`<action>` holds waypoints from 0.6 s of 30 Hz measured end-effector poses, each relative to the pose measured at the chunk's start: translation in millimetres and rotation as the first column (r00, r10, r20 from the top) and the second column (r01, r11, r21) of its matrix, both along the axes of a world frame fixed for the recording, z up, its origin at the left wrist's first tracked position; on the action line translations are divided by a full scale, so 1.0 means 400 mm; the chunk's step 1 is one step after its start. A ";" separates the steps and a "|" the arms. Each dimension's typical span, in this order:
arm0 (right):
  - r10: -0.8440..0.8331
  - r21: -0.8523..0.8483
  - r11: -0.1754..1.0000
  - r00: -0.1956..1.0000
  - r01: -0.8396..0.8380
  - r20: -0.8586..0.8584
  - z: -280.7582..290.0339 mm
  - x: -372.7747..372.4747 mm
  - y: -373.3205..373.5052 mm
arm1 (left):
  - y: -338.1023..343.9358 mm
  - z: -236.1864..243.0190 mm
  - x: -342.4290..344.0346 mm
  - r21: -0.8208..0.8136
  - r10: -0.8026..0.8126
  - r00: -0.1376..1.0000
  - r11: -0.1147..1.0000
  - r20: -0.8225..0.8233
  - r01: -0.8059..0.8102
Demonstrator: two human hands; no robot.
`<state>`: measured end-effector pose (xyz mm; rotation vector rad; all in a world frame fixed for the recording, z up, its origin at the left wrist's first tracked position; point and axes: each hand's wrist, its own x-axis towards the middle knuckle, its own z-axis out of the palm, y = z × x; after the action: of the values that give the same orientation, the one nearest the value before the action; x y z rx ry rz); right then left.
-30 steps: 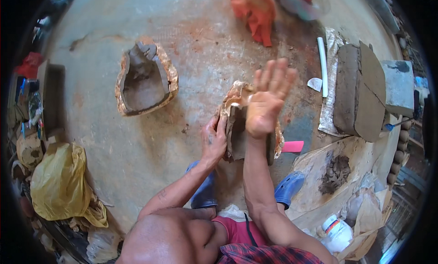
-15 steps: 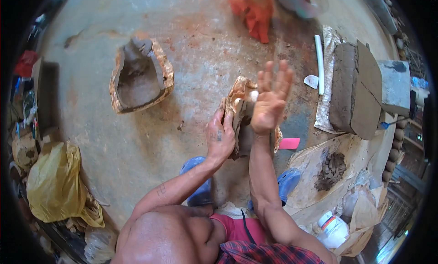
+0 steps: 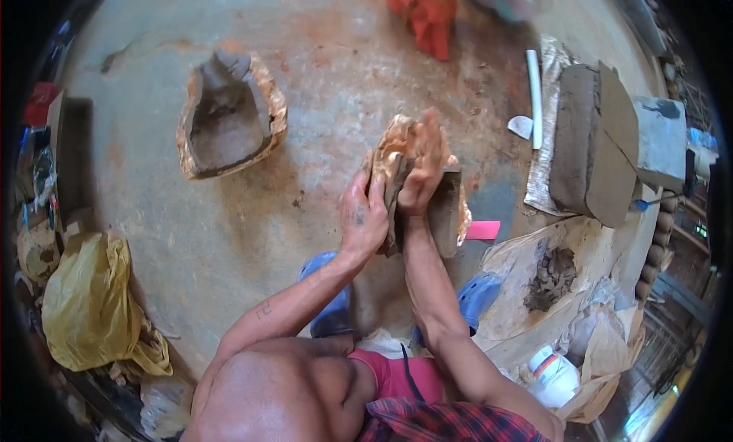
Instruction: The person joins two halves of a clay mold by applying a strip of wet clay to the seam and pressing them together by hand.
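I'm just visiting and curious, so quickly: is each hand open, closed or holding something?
Left hand: closed on the left side of the mould.
Right hand: open, fingers straight, by the clay; holding nothing.

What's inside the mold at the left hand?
Inside the mold, grey clay lines the right side and shows along the left. The right hand covers the middle, so that part cannot be seen.
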<state>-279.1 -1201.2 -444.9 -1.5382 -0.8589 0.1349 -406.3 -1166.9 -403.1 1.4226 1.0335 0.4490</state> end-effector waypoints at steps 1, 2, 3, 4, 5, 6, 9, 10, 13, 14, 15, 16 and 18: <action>0.011 -0.042 0.999 0.999 -0.010 0.038 0.003 -0.017 0.010 | 0.013 -0.008 0.003 -0.006 -0.001 1.000 1.000 -0.010 0.001; -0.044 0.082 0.996 0.999 0.047 -0.032 0.012 -0.029 0.028 | 0.016 -0.004 0.001 -0.026 -0.004 1.000 1.000 -0.025 0.003; -0.082 0.140 0.986 0.995 0.090 -0.063 0.034 -0.042 0.021 | 0.016 0.002 -0.001 -0.032 -0.010 1.000 0.999 -0.012 0.009; -0.115 0.203 0.970 0.989 0.132 -0.091 0.070 -0.052 0.019 | 0.025 0.012 0.007 -0.011 0.021 1.000 1.000 0.022 -0.021; -0.144 0.271 0.946 0.980 0.176 -0.135 0.102 -0.070 0.021 | 0.025 0.014 -0.012 0.007 0.060 0.998 0.998 0.021 -0.061; 0.011 0.313 0.948 0.979 0.054 -0.202 0.151 -0.085 -0.024 | 0.031 -0.011 -0.033 -0.010 -0.014 0.995 1.000 -0.095 0.013; 0.110 0.217 0.975 0.936 -0.037 -0.335 0.167 -0.076 -0.117 | 0.013 0.011 0.002 -0.007 -0.015 0.998 1.000 -0.067 0.015; 0.053 0.076 0.997 0.908 -0.024 -0.416 0.142 -0.084 -0.135 | 0.010 0.011 0.002 -0.026 -0.010 1.000 1.000 -0.028 0.010; -0.166 -0.288 0.953 0.960 0.097 -0.226 0.036 -0.097 -0.139 | -0.014 0.036 0.003 0.162 0.041 0.999 0.986 0.021 -0.044; -0.164 -0.287 0.953 0.959 0.095 -0.230 0.046 -0.095 -0.131 | 0.001 0.035 0.006 0.164 0.042 0.999 0.985 0.018 -0.045; -0.038 -0.077 0.997 0.917 0.008 -0.396 0.058 -0.087 -0.126 | 0.021 0.031 0.014 0.105 0.020 0.999 0.994 0.035 -0.024; 0.100 0.132 0.991 0.851 -0.036 -0.515 0.080 -0.071 -0.135 | 0.020 0.038 0.027 0.032 -0.012 0.998 0.999 0.064 0.010; -0.128 -0.172 0.982 0.936 0.075 -0.327 0.041 -0.067 -0.157 | -0.021 0.040 0.027 0.049 0.001 0.998 0.999 0.065 -0.004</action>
<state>-305.9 -1263.9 -428.4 -1.6423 -0.5038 0.3873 -395.6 -1175.4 -387.1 1.4414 0.9779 0.5222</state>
